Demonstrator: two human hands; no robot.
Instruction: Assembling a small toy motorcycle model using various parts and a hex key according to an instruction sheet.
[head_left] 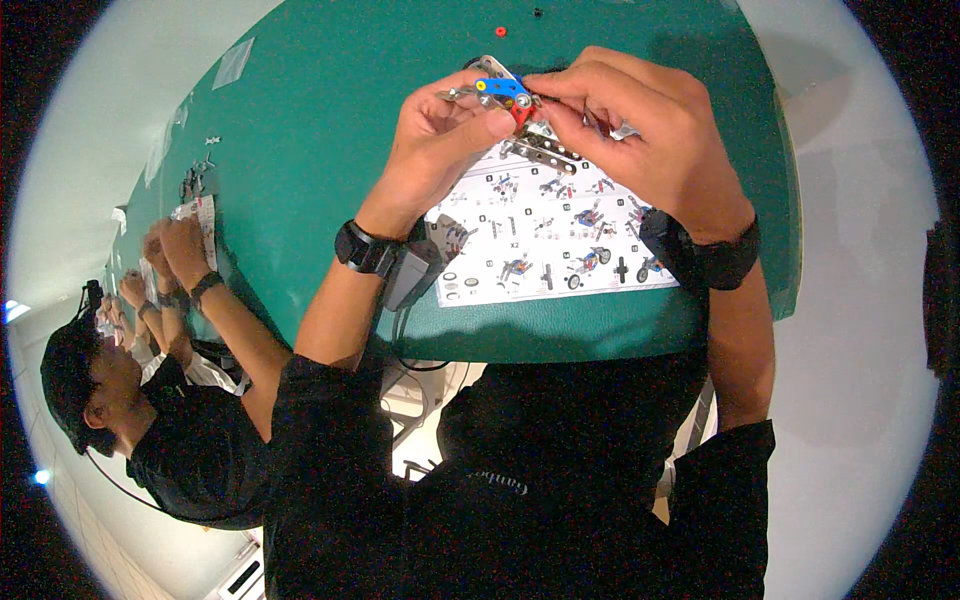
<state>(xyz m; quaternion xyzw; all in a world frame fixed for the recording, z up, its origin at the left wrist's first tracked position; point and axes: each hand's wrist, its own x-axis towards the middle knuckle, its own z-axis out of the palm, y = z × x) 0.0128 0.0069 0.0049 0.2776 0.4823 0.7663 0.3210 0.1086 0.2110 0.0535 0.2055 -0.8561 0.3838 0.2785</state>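
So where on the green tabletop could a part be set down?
Widest: green tabletop between the left hand and a co-worker's hands at far left. A narrow strip is free below the white printed paper sheet, along the near edge. Crowded: over the sheet's upper part, where that hand and the right hand hold the blue, red and silver assembly.

Model (503,90) between fingers (562,92), sheet (545,235) on table (330,140) (co-worker (195,450) at left)

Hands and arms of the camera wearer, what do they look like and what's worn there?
The left hand and right hand are ungloved. Short black sleeves leave the forearms bare. Both arms wear black wristbands; beside the left one sits a dark grey box, with a black cable below.
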